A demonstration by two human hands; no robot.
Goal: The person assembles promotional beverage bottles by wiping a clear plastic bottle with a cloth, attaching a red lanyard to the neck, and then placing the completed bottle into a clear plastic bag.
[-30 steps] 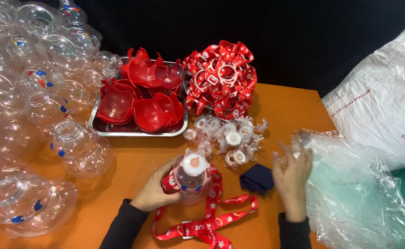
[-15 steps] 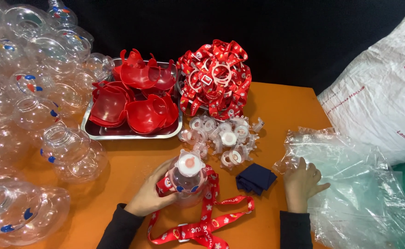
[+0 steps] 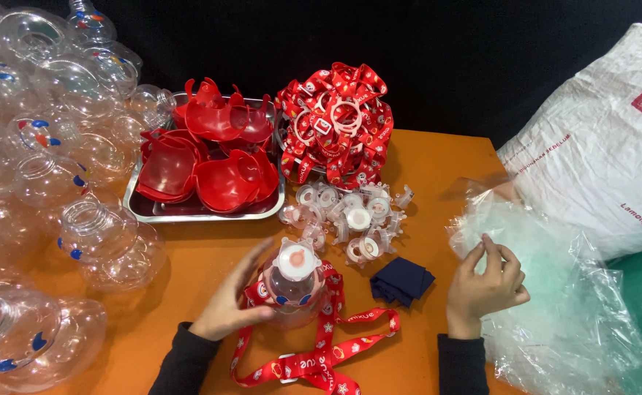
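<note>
Orange table (image 3: 438, 164), black backdrop behind. My left hand (image 3: 227, 303) cupped round clear bottle (image 3: 292, 281), fingers wrapped on its left side, bottle upright, white cap pointing up at me, red lanyard (image 3: 321, 351) trailing from it toward table edge. My right hand (image 3: 485, 281) well apart to the right, fingertips pinching edge of clear plastic bag (image 3: 555, 292). Dark blue cloth (image 3: 401, 279) sits between hands, nearer the right. Loose white caps (image 3: 354, 219) just beyond the bottle, red shells in metal tray (image 3: 138, 208) farther back left.

A big white woven sack (image 3: 599, 146) with red print sits far right; my right-hand fingers (image 3: 491, 252) pinch clear plastic bags (image 3: 555, 292) beside it.
</note>
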